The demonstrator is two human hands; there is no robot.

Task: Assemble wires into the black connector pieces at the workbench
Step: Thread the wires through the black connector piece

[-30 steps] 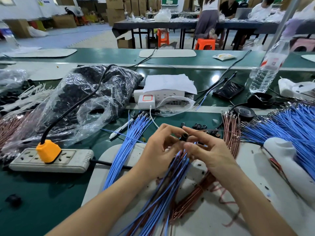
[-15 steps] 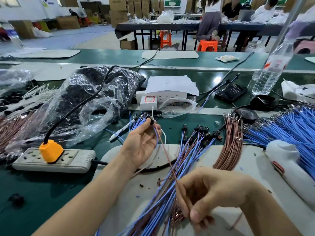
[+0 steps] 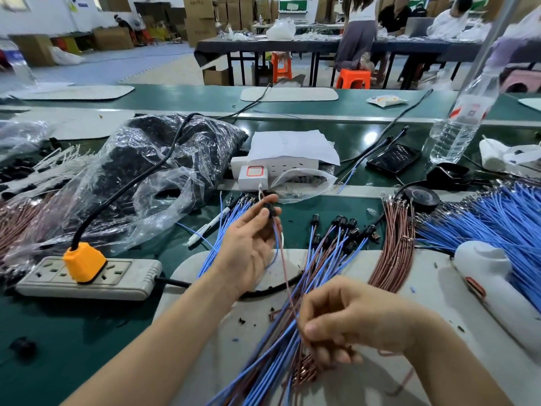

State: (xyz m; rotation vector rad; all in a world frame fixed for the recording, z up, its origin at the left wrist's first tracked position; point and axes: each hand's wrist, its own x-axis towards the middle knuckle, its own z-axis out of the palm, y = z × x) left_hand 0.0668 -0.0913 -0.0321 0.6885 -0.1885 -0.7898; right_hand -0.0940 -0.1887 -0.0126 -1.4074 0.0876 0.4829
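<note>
Pinching a black connector point(image 3: 270, 213) at its fingertips, the left hand point(image 3: 248, 253) sits farther out. A brown wire point(image 3: 285, 271) runs from it straight back to the nearer right hand point(image 3: 345, 317), whose curled fingers grip it.

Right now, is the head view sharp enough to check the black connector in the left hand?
Head view: the left hand and the small black plastic connector it pinches are motion-smeared, wire seating unreadable; the right hand pinching the thin brown wire is blurrier; bright glare spots the glossy green bench top; wide-angle distortion leans the clear plastic water bottle.
</note>
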